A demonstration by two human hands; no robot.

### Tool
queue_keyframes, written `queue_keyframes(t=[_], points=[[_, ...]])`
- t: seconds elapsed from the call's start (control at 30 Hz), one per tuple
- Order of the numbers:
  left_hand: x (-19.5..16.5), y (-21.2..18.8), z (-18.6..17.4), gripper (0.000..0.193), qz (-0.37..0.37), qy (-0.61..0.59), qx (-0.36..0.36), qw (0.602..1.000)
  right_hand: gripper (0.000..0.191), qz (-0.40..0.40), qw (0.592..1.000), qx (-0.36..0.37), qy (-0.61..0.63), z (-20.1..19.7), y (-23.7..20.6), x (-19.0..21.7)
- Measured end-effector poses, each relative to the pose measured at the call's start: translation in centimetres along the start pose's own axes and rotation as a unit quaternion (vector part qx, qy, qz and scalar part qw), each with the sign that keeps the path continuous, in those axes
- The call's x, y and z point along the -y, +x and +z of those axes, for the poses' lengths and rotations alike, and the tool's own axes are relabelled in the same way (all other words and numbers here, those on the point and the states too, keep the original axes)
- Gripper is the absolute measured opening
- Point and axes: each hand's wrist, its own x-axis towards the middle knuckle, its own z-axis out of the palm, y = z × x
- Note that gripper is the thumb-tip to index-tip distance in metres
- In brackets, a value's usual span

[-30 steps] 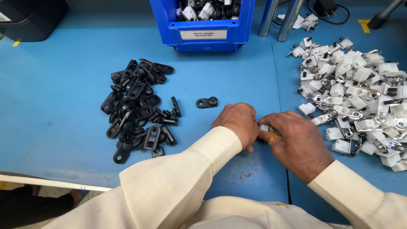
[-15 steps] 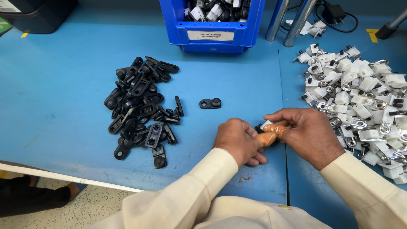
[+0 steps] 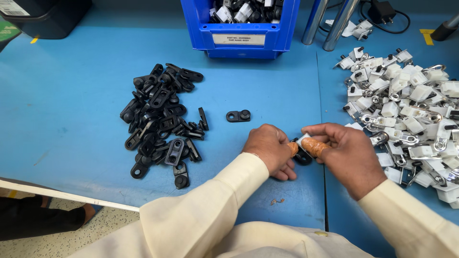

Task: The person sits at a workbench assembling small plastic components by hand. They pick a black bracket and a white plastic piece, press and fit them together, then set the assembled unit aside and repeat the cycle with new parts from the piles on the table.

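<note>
My left hand (image 3: 268, 149) and my right hand (image 3: 345, 153) meet low over the blue table (image 3: 71, 110), both pinching one small part (image 3: 301, 149) made of a white piece and a black piece. Orange finger cots cover the thumbs that press on it. A single black plastic clip (image 3: 238, 115) lies just beyond my left hand. A pile of several black clips (image 3: 162, 122) sits to the left. A heap of white and metal parts (image 3: 411, 110) lies beside my right hand.
A blue bin (image 3: 239, 28) holding black and white parts stands at the back centre. A black container (image 3: 45, 16) is at the back left, two metal posts (image 3: 330, 21) and a cable at the back right. The table's front edge runs at lower left.
Both hands have stayed together on the small part, turning it slightly between the thumbs. The view has shifted a little; the piles and bin have not moved.
</note>
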Motion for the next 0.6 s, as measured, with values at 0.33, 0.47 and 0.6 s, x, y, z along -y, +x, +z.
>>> queue_keyframes(t=[0.33,0.47,0.6], points=[[-1.5,-0.5,0.2,0.013,0.122,0.415,-0.086,0.897,0.035,-0.165,0.959,-0.107,-0.206,1.6,-2.5,0.2],[-3.8,-0.1,-1.1,0.016,0.021,0.41,0.041,0.911,0.033,-0.145,0.966,-0.098,-0.19,1.8,-2.4,0.7],[-4.1,-0.4,-1.4,0.016,0.021,0.406,0.073,0.911,0.034,-0.143,0.963,-0.107,-0.2,2.2,-2.4,1.1]])
